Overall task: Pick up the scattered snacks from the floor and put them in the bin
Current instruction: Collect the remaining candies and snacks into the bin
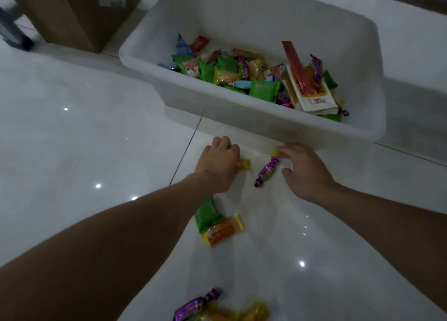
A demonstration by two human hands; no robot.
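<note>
1. Snacks (208,214) lie on the floor (96,127) just before the bin (266,117).
2. Left hand (220,165) curls round an orange candy (243,164), ready to lift.
3. Right hand (302,173), spread wide, touches a yellow candy (275,151).

Snacks (267,171) on floor (72,127) before bin (266,18)

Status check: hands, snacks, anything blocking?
Left hand grips amber candy. Right hand fingers touch yellow candy by purple candy. Green pack, orange pack on floor. Bin unobstructed.
</note>
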